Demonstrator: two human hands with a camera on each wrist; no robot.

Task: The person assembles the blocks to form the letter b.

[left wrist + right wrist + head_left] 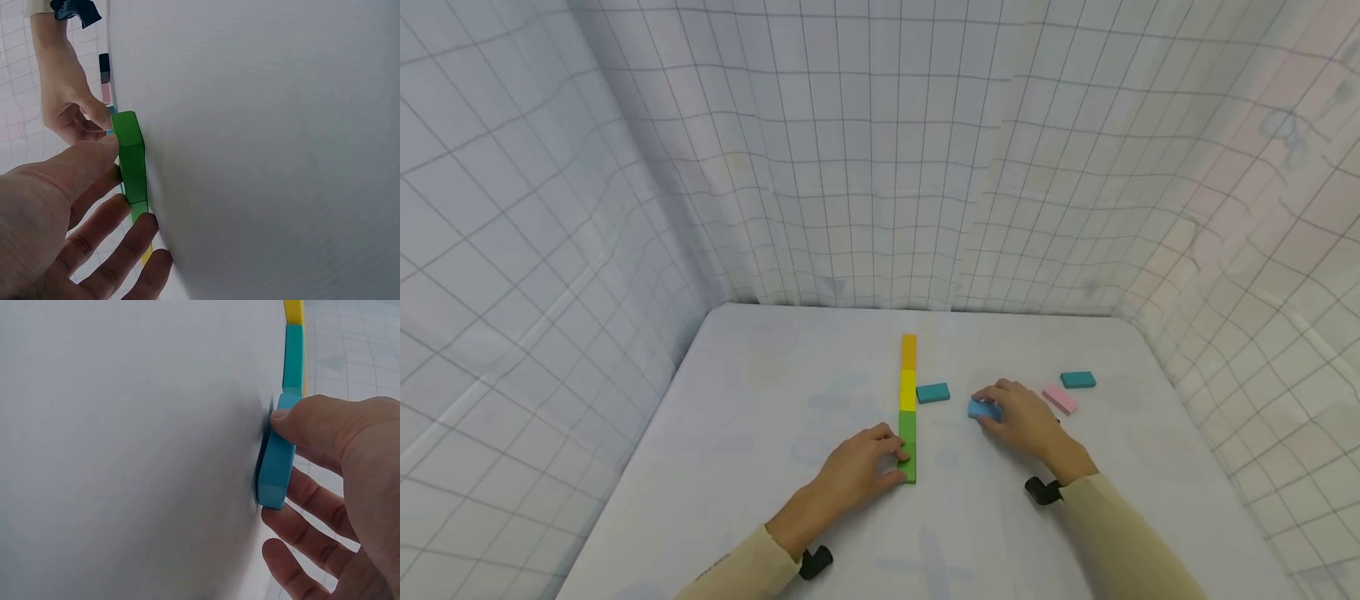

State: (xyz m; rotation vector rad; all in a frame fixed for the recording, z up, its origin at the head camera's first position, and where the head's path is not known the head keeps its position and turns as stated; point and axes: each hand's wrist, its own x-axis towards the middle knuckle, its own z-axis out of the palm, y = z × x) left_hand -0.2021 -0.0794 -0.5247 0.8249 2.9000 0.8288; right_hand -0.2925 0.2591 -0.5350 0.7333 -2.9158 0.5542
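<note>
My left hand (856, 468) grips the nearest green block (132, 159), thumb at its near end and fingers along its side. This block ends a straight row that runs away from me: beyond it come a lighter green block (907, 427), a yellow block (907, 390) and an orange block (909, 352). With thumb and fingers my right hand (1018, 419) pinches a light blue block (278, 459), tilted slightly and low over the white table. Left of that hand, a teal block (933, 393) lies crosswise with its end at the yellow block.
Right of my right hand a pink block (1060, 399) lies at a slant, with another teal block (1078, 380) behind it. A small dark thing (104, 62) shows past the right hand in the left wrist view. Gridded white curtains (887, 167) enclose the table (760, 375).
</note>
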